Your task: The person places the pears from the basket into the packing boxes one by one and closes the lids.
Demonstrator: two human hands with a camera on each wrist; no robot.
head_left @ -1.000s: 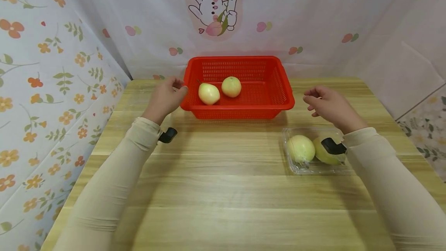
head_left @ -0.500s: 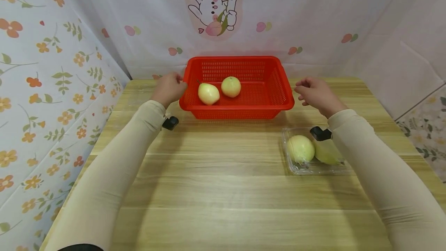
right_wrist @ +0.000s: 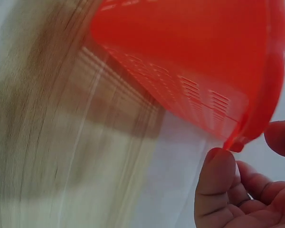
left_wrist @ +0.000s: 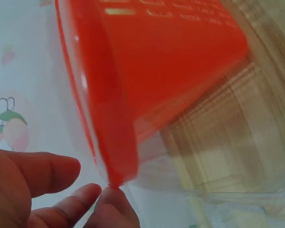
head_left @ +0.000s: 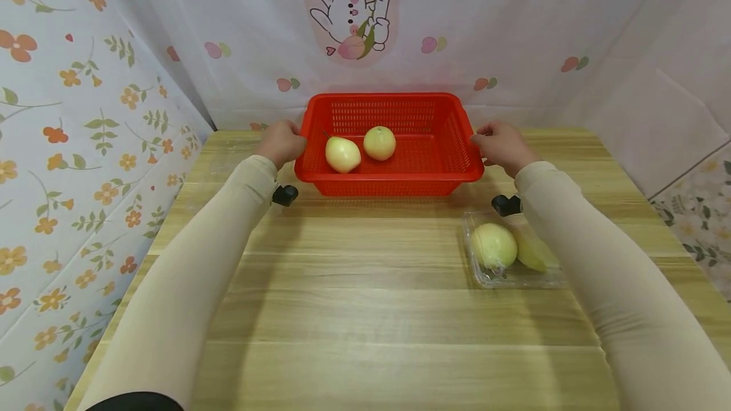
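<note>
At the back of the counter [head_left: 342, 316], near a printed curtain [head_left: 514, 30]: a red basket [head_left: 391, 177], upright, now met from both ends at once. Inside, toward the left, a stemmed pear [head_left: 342, 155] and a round fruit [head_left: 379, 143], side by side, lying just as half a second earlier. At the left end, a left hand [head_left: 281, 143], with fingers [left_wrist: 54, 173] curled about the rim, one tip touching the edge and another standing slightly off in the wrist view; whether gripping or merely touching, cannot tell. At the right end, a right hand [head_left: 502, 146], well apart from the basket a second ago and since brought inward, with fingers [right_wrist: 216, 178] set on either side of the rim and pinching, by the look of both views. No visible shift of the basket so far. Judging by that, past the reaching and into a two-handed hold, with the basket rather than its contents as the object of work. Farther out, at right and nearer the camera: a clear box [head_left: 516, 281], partly hidden by the right sleeve [head_left: 605, 278], with two more fruits [head_left: 493, 246] inside, untouched. Beyond the left hand, something clear [head_left: 228, 157], too faint to name.
</note>
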